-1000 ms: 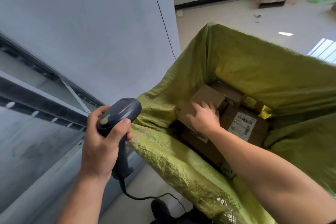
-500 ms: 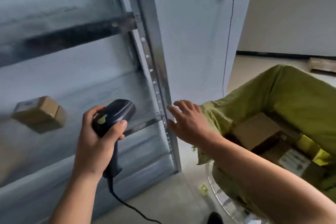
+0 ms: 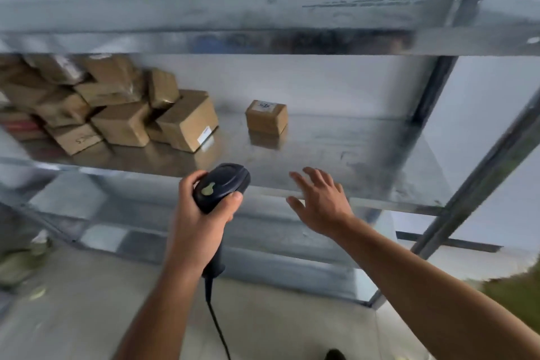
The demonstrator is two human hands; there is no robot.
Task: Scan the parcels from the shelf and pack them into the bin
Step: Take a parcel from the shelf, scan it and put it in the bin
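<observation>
A grey metal shelf (image 3: pixel 336 137) carries one small brown cardboard parcel (image 3: pixel 266 117) standing alone, right of a heaped pile of boxes (image 3: pixel 111 108). The right hand (image 3: pixel 320 202), fingers spread and empty, is nearer it; the parcel lies ahead, slightly left. The left hand (image 3: pixel 201 219) grips a black handheld scanner (image 3: pixel 223 187).

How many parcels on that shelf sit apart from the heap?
1: a small brown parcel alone on the shelf, right of the heap, beyond the empty right hand. The blurred heap may hide others.

a parcel warehouse: metal shelving (image 3: pixel 321 152) stacked with cardboard parcels (image 3: pixel 117 108).
</observation>
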